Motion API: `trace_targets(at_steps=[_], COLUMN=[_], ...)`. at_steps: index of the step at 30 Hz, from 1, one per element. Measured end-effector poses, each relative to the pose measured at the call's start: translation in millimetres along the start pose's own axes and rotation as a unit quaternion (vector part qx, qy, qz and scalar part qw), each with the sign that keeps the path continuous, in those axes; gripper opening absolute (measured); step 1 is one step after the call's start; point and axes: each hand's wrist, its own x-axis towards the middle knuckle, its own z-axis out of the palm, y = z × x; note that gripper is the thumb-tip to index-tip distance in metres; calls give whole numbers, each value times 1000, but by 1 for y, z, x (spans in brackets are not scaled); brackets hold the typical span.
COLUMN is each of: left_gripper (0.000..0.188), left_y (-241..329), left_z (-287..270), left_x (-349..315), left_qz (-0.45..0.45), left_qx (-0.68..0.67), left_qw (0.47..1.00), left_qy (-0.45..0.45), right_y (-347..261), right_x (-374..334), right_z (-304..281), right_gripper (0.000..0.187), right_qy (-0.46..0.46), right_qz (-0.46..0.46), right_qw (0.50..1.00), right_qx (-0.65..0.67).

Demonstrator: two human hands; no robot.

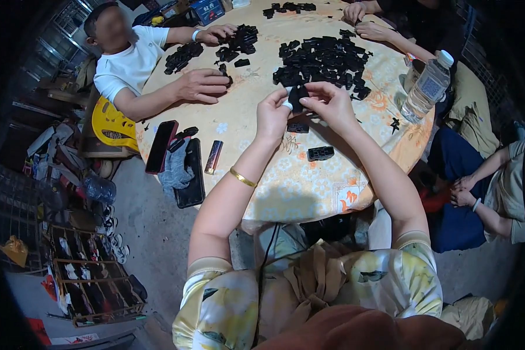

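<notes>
Over the round table, both my hands meet on a small black plastic part. My left hand pinches its left side, with white wrapping on a fingertip. The thumb and fingers of my right hand grip the other side. Fine details of the part are too small to make out. Just below my fingers lies one black piece, and closer to me a black ridged block. Beyond my hands spreads a big heap of black plastic parts.
At left are a red-edged phone, a dark flat case, a crumpled grey-blue cloth and a small tube. A water bottle stands at right. A co-worker's hand handles parts at left; another person's hands work at far right.
</notes>
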Motion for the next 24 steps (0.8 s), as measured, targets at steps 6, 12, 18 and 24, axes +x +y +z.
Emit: trace_targets(at_steps=[6, 12, 18, 24], left_gripper=[32, 35, 23, 23], left_y=[-2, -1, 12, 45], left_z=[-1, 6, 5, -5], left_x=[0, -10, -16, -19], left_qz=[27, 72, -2, 71], left_qx=[44, 66, -50, -27], left_qw=[997, 995, 998, 997], left_qy=[59, -11, -24, -1], right_y=[-11, -7, -18, -11], right_x=[-6, -11, -20, -3], right_z=[4, 5, 12, -5], right_gripper=[32, 42, 64, 38], right_qy=[14, 37, 26, 30], right_qz=[-36, -186, -337, -187], right_qw=[997, 962, 869, 969], right_qx=[-62, -198, -361, -161])
